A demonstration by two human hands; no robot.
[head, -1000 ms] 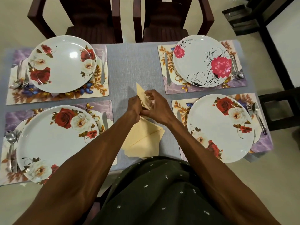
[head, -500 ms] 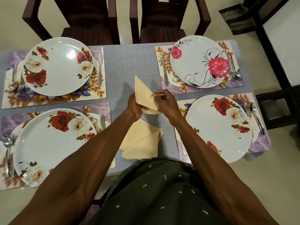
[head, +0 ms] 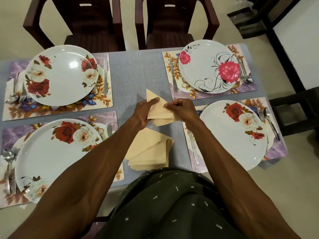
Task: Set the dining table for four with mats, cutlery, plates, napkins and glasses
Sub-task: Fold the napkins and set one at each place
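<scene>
Both my hands hold a cream napkin [head: 158, 110] above the middle of the grey table [head: 138, 69]. My left hand [head: 144, 112] grips its left side with the thumb on top. My right hand [head: 181, 110] pinches its right edge. A stack of folded cream napkins [head: 151, 152] lies below, near my body. Four floral mats carry plates: far left [head: 60, 75], far right [head: 207, 66], near left [head: 51, 156], near right [head: 233, 135]. Cutlery lies beside each plate, such as a knife [head: 105, 75] and a fork and spoon [head: 245, 75].
Two dark brown chairs [head: 120, 23] stand at the far side of the table. Dark furniture [head: 302, 109] stands on the right past the table edge. My dark patterned shirt [head: 169, 204] covers the near table edge.
The napkin has been spread wider between my hands, with my right hand moving right along its edge. The view has shifted slightly.
</scene>
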